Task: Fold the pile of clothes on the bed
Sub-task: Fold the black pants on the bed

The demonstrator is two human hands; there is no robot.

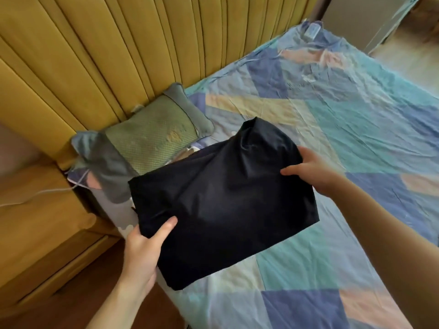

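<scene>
A folded black garment (223, 200) is held above the left part of the bed (332, 129), roughly rectangular, with a bunched corner at its far end. My left hand (145, 248) grips its near left edge, thumb on top of the cloth and fingers hidden beneath. My right hand (311, 172) grips the far right edge, thumb on top. Under the garment's far left side some other cloth shows, mostly hidden.
A green and grey pillow (147, 141) lies against the yellow padded headboard (118, 55) at the left. A wooden bedside cabinet (40, 224) with a white cable (33, 195) stands beside the bed. The patchwork blue, teal and peach sheet spreads to the right.
</scene>
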